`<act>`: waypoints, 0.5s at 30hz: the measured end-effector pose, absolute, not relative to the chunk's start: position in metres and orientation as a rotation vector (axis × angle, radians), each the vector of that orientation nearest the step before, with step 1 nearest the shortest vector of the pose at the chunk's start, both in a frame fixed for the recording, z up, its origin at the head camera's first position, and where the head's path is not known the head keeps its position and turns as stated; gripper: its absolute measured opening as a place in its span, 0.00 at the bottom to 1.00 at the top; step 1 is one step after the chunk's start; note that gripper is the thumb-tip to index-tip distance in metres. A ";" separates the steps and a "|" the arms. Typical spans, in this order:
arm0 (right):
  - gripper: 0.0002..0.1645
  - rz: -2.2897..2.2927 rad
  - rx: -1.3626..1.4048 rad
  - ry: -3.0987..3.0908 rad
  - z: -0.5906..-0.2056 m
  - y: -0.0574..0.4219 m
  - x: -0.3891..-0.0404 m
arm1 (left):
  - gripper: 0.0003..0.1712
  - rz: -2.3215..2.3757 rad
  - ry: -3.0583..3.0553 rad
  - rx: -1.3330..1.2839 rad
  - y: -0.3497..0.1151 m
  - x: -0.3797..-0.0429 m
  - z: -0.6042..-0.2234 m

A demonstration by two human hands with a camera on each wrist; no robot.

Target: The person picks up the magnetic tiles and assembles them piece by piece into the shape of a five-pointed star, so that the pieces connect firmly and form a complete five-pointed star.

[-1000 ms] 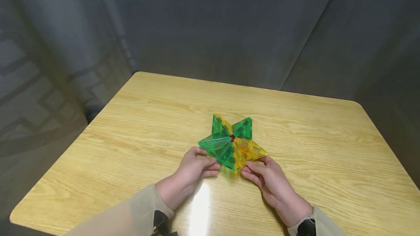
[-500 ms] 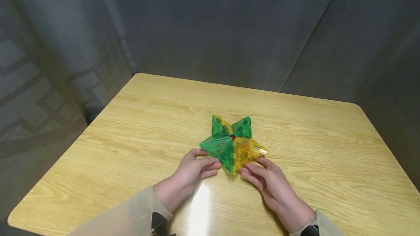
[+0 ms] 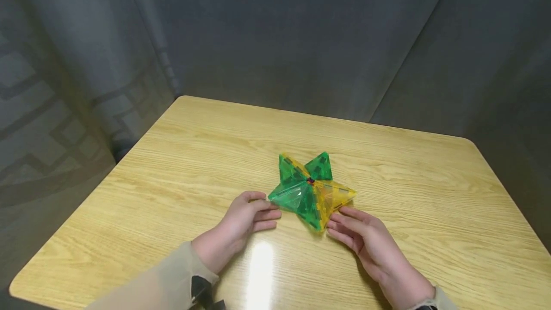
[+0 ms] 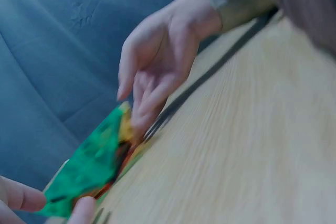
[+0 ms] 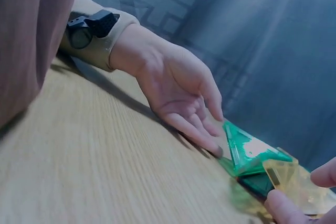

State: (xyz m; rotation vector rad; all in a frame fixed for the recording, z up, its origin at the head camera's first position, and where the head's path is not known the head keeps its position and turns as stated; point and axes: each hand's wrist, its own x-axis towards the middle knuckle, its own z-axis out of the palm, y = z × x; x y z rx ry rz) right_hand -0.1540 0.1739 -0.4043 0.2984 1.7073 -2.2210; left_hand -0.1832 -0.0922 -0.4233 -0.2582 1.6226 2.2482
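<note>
A star built of translucent green and yellow magnetic tiles point(image 3: 297, 197) sits on the wooden table, raised toward a small dark red and purple centre. My left hand point(image 3: 241, 216) is beside its left green point, fingers extended and loose, fingertips right at the tile's edge. On the other side, my right hand point(image 3: 370, 240) has relaxed fingers close to the yellow lower-right edge. The right wrist view shows the left hand point(image 5: 176, 90) with thumb and fingers apart near the green tip. In the left wrist view, the right hand's fingertips point(image 4: 139, 121) overlap the star's yellow part.
The wooden table point(image 3: 206, 133) has rounded corners and carries a bright light reflection near its front. Dark grey curtains point(image 3: 280, 37) hang behind and at both sides. Both wrists wear black devices under beige sleeves point(image 3: 163, 279).
The star has shifted slightly right and turned a little. My left hand has drawn back to the left, and my right hand has moved right and toward me, its fingers loosening from the tiles.
</note>
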 end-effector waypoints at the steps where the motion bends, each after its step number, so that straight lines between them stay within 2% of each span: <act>1: 0.35 -2.202 0.291 1.741 -0.404 0.175 -0.154 | 0.27 2.232 1.643 -0.252 -0.095 -0.185 -0.422; 15: 0.35 -2.005 0.197 1.988 -0.397 0.198 -0.166 | 0.35 2.023 1.795 -0.053 -0.101 -0.236 -0.402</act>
